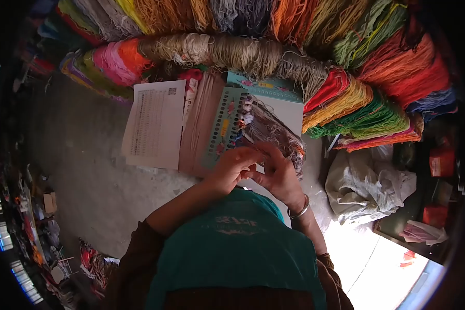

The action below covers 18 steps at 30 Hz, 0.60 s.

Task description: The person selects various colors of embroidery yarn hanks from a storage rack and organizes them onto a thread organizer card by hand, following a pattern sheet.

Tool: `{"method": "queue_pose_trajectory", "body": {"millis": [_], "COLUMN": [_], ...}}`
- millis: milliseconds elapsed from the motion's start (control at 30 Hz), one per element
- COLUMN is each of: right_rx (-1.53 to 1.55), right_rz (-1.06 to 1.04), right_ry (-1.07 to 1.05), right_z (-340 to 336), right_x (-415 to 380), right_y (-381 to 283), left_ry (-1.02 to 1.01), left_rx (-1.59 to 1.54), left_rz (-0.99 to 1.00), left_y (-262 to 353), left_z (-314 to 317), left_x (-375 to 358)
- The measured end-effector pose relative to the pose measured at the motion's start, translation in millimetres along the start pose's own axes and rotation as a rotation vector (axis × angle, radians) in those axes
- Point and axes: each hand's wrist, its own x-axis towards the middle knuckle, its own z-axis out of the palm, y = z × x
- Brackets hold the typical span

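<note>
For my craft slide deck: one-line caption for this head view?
Left hand and right hand work threads at a punched card, beneath bright yarn skeins.

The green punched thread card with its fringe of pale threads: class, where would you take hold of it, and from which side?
Probably grip the green punched thread card by its bare left long edge, coming from the left. Its right edge carries the pale thread fringe, where the left hand and right hand are working.

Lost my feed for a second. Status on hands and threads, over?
Left hand and right hand together, fingers pinching thin threads at the punched thread card. Printed sheet lies left of it. Yarn skeins crowd the far side.
</note>
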Motion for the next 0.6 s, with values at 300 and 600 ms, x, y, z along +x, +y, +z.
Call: {"method": "queue_pose_trajectory", "body": {"millis": [300, 600], "right_rx": [-0.221, -0.159], "right_rz": [-0.135, -0.355], "right_ry": [0.152, 0.419], "right_z": [66.9, 91.7], "right_x": [25.9, 32.5], "right_y": [17.6, 22.1], "left_ry": [0.257, -0.001], "left_rx": [0.736, 0.271], "left_rz": [0.59, 0.081], "left_y": [-14.2, 6.4], "left_z": [-69.5, -90.6], "left_x": [1.4, 0.1]}}
